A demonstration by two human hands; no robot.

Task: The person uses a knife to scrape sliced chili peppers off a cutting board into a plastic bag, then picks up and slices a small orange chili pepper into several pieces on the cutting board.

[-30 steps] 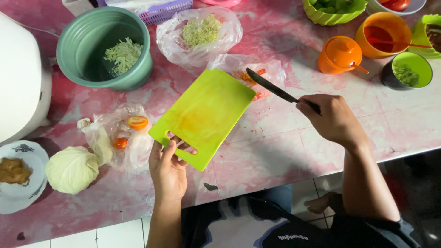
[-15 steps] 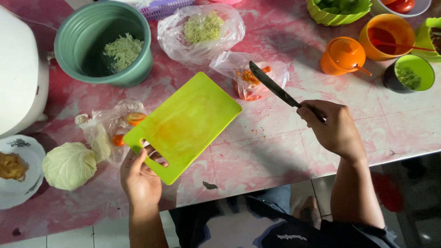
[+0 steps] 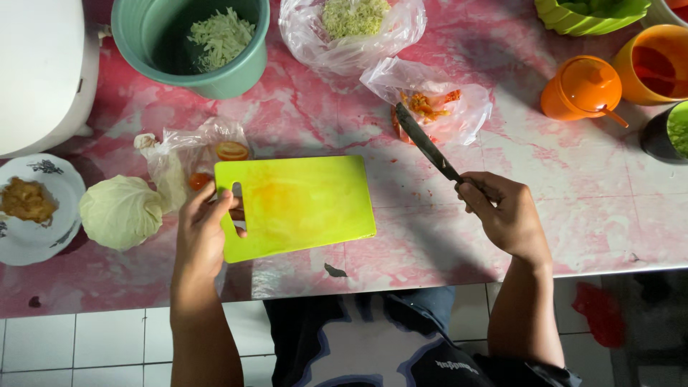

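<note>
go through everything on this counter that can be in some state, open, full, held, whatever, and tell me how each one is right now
Left hand: gripping the cutting board's handle end.
Right hand: closed on the knife handle.
Cutting board: flat on the counter, bare.
Knife: held, blade pointing away.
Cabbage: whole, uncut.
Green bucket: holds shredded cabbage.
Bag of carrot pieces: open.
Orange cup: lid on.
Plate: holds brown food.

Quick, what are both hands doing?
Left hand: closed, gripping the green cutting board by its handle end.
Right hand: closed, holding a knife.
</note>
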